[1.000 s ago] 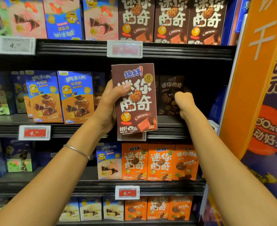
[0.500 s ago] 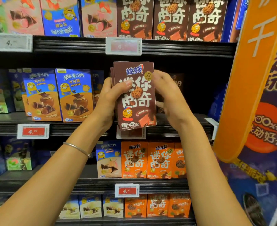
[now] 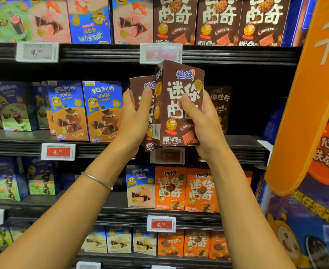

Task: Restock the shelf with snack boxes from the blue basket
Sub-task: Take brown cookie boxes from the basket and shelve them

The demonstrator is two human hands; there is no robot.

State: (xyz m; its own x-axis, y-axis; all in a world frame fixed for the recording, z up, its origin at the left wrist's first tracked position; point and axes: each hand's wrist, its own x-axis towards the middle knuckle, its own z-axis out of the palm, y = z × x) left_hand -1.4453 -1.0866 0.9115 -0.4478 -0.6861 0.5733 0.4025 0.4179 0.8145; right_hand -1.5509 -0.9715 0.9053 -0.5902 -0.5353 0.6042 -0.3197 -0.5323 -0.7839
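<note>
I hold two brown cookie boxes in front of the middle shelf [image 3: 243, 146]. My right hand [image 3: 200, 121] grips the front brown box [image 3: 181, 90], thumb across its face. My left hand [image 3: 134, 117] grips the second brown box [image 3: 140, 84], which sits just behind and to the left of the first. Another brown box [image 3: 220, 101] stands deep in the dark shelf bay behind them. The blue basket is not in view.
Blue boxes [image 3: 103, 111] stand left of the bay on the same shelf. Brown boxes [image 3: 218, 20] fill the shelf above, orange ones [image 3: 185, 189] the shelf below. An orange sign [image 3: 303, 94] juts out on the right. Price tags [image 3: 160, 53] hang on the shelf edges.
My right hand came back from deep in the shelf to the held boxes and took the front one. The two boxes have separated, the front one shifted right and turned slightly.
</note>
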